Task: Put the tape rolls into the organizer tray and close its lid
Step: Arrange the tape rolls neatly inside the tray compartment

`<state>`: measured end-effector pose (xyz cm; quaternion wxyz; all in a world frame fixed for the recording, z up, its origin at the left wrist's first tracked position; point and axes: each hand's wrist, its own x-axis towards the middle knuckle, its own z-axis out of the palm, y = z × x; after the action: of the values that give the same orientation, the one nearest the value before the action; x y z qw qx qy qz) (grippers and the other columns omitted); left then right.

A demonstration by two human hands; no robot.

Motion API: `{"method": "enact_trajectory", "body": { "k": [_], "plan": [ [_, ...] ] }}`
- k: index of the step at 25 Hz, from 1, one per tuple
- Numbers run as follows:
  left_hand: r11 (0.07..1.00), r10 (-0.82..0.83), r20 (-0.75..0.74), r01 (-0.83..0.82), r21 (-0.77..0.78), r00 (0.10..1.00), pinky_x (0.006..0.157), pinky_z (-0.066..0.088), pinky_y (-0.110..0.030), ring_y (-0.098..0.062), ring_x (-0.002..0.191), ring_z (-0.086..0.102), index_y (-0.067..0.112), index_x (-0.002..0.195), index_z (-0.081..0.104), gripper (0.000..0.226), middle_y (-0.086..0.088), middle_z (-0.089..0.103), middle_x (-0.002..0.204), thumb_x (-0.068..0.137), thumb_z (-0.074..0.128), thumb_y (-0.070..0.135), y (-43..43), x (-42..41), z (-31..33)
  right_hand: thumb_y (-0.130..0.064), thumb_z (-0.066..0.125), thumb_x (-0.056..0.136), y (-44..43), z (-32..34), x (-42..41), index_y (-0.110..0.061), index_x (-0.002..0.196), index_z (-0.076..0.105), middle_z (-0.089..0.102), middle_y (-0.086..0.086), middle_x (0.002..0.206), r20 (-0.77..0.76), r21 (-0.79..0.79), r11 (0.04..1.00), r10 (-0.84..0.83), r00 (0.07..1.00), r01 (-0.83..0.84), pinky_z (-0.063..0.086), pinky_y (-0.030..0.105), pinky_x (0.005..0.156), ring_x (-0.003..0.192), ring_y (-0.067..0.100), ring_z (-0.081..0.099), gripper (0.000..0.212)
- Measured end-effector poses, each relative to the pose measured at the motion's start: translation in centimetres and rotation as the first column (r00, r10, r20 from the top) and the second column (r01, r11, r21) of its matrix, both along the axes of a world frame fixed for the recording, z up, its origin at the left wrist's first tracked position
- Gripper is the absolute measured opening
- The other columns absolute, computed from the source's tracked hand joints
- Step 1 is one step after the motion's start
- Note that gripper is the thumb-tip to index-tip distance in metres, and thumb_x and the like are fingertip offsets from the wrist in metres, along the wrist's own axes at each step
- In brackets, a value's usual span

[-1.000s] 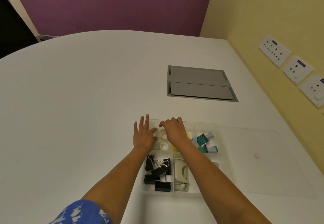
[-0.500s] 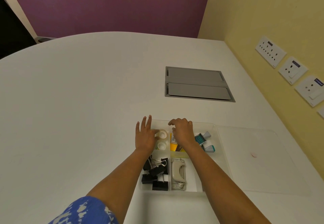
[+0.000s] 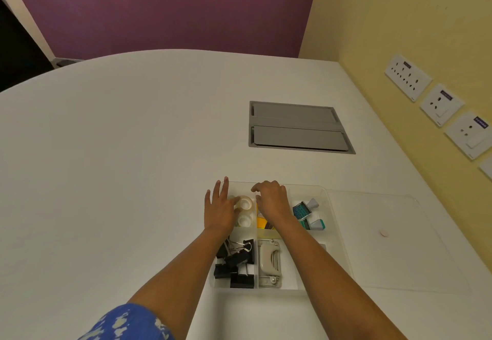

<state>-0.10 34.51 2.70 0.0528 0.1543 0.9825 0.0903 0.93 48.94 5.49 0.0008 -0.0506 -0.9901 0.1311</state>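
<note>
Clear plastic is what I am dealing with throughout: two small tape rolls (image 3: 245, 203), nearly see-through, lie flat one behind the other in the far-left compartment of the organizer tray (image 3: 336, 222), at about 11 o'clock from its middle. My left hand (image 3: 218, 210) lies spread and flat at the tray's left edge, fingers open, thumb touching the far roll but gripping nothing. My right hand (image 3: 271, 200) hovers loosely curled over the next compartment at 12 o'clock, empty as far as I can see, though its underside is hidden.

I judge the rolls light, stiff and smooth, likely to skate on the tray floor; a pinch across the outer rim, or a fingertip hooked in the core, should hold them.

With both rolls in, the lid (image 3: 386, 254) comes next. It lies open flat on the table (image 3: 119, 180) at 3 o'clock. It looks thin and bendy; I would lift it by its far right edge and fold it over.
</note>
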Motion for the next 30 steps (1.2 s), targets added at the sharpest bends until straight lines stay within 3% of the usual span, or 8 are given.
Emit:
{"method": "enact_trajectory", "body": {
  "k": [4,10,23,30],
  "plan": [
    [0.998,0.017,-0.005,-0.017,0.063,1.0,0.12,0.006,-0.04,-0.021,0.149,0.0,0.028,0.144,0.034,0.044,-0.002,0.0,0.161,0.101,0.029,0.037,-0.9,0.4,-0.1,-0.015,0.045,0.097,-0.1,0.2,0.5,-0.018,0.128,0.057,0.06,0.004,0.131,0.017,0.001,1.0,0.003,1.0,-0.003,0.035,0.034,0.098,0.122,0.025,0.049,0.033],
    [0.99,0.075,-0.033,-0.07,0.119,0.997,0.119,0.012,-0.041,-0.022,0.148,0.011,0.024,0.141,0.04,0.041,-0.004,0.015,0.16,0.101,0.032,0.026,-2.7,1.6,0.6,-0.015,0.043,0.098,-0.6,0.4,2.1,-0.018,0.132,0.053,0.057,0.004,0.134,0.046,0.028,1.0,0.013,0.999,-0.015,0.034,0.035,0.1,0.123,0.025,0.047,0.036],
    [0.993,0.001,-0.006,-0.001,0.115,1.0,0.119,0.013,-0.039,-0.018,0.145,0.02,0.019,0.143,0.035,0.043,-0.001,0.028,0.155,0.102,0.024,0.029,-4.9,5.1,1.9,-0.016,0.047,0.094,-2.2,0.9,6.8,-0.02,0.13,0.056,0.058,0.005,0.134,0.112,0.039,0.998,-0.061,0.992,0.057,0.037,0.039,0.101,0.124,0.026,0.049,0.038],
    [0.99,-0.048,-0.033,0.052,0.131,0.998,0.118,0.015,-0.037,-0.019,0.144,0.023,0.016,0.144,0.033,0.044,-0.003,0.031,0.154,0.102,0.024,0.028,-5.2,6.0,2.9,-0.013,0.047,0.092,-2.3,1.2,8.4,-0.02,0.125,0.06,0.063,0.005,0.126,0.036,0.038,0.991,-0.128,0.991,0.126,0.04,0.036,0.094,0.117,0.026,0.053,0.036]
  ]
}}
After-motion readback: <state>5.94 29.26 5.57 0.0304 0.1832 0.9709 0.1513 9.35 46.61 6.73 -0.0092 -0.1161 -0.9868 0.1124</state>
